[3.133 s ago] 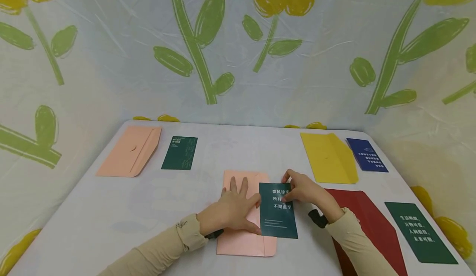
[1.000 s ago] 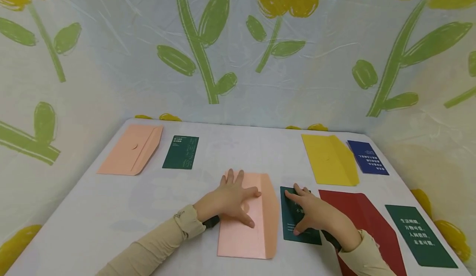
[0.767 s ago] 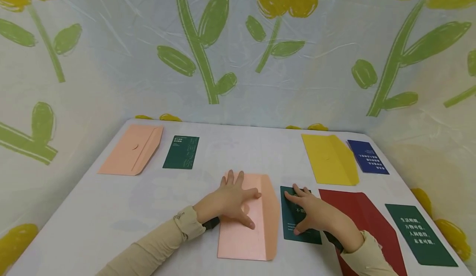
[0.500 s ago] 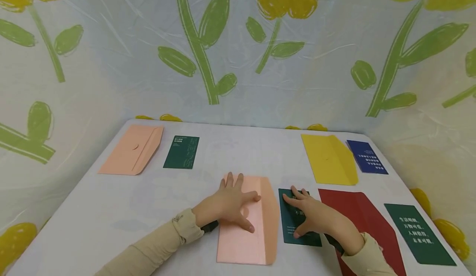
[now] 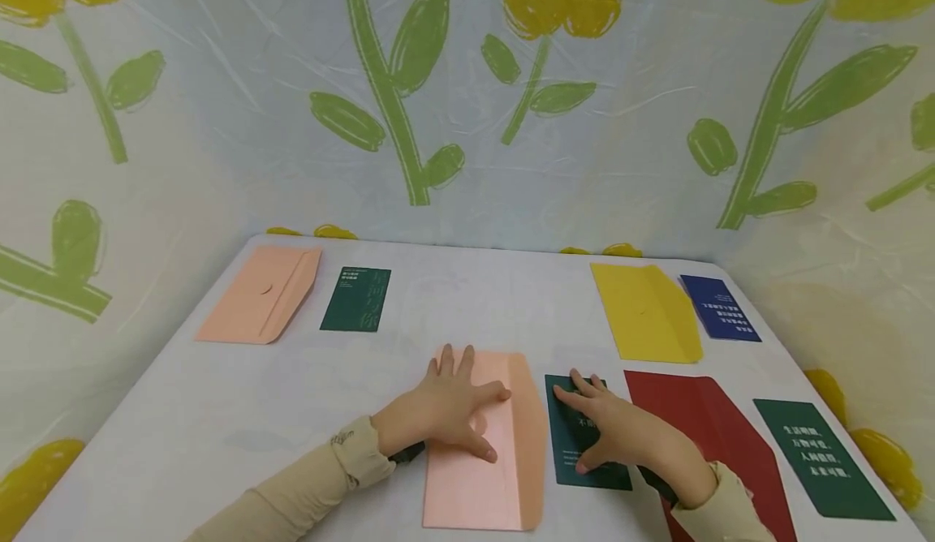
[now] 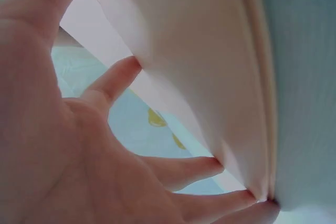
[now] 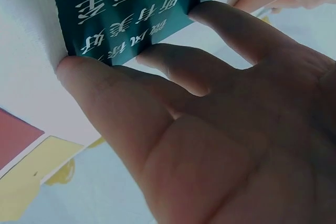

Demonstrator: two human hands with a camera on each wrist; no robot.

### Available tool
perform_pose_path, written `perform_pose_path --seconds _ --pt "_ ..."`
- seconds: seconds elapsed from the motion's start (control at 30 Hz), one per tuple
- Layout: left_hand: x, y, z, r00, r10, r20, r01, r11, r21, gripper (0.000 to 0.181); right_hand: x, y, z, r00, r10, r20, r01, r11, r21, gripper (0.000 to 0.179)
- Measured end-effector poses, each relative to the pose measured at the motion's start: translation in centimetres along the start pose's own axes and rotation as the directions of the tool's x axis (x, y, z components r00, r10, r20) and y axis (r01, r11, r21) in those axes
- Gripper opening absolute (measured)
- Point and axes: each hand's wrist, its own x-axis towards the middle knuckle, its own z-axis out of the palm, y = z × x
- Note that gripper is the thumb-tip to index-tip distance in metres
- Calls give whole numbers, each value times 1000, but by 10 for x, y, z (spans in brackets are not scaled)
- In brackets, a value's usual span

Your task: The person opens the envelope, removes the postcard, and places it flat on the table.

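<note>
My left hand (image 5: 449,408) rests with spread fingers on a pink envelope (image 5: 471,501) at the front middle of the table. The envelope's flap lies unfolded toward the right. In the left wrist view, fingertips (image 6: 131,66) touch the envelope's surface near its edge. My right hand (image 5: 628,432) lies over a dark green card (image 5: 566,430) with white lettering, just right of the envelope. Its fingers are spread, the thumb near the card's lower part. The right wrist view shows fingertips at the edges of the card (image 7: 115,9). Part of the lettering is hidden under the hand.
A red envelope (image 5: 701,420) lies partly under my right forearm, with another green card (image 5: 818,477) beside it. Farther back are a yellow envelope (image 5: 639,311) and a blue card (image 5: 719,319). At back left lie another pink envelope (image 5: 252,303) and a green card (image 5: 358,311).
Earlier the right hand held the card over the envelope's right side. The card now lies right of it and the flap shows. Over the last second both hands shifted slightly nearer with envelope and card.
</note>
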Motion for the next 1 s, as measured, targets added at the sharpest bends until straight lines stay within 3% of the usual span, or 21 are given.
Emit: perform_pose_path --seconds 0.13,0.3,0.4,0.6,0.8,1.0 --pt "-3 2 -1 1000 -2 -1 2 999 34 84 0 1 0 1000 -4 10 4 1000 3 96" --pt "-11 9 -1 998 61 19 -64 985 162 82 1 0 -1 1000 -5 27 5 1000 3 97" --pt "-19 16 0 996 74 44 -81 980 182 83 2 -1 -2 999 2 39 -2 1000 -11 97" --pt "-34 25 2 996 25 82 -36 991 130 95 2 -2 -3 999 -2 36 3 1000 -26 98" --pt "-39 25 5 994 -24 105 20 999 39 101 2 -1 -4 999 -11 45 12 1000 -14 99" --pt "-41 26 10 997 -11 79 4 996 91 98 0 1 -2 997 -19 72 19 1000 -9 100"
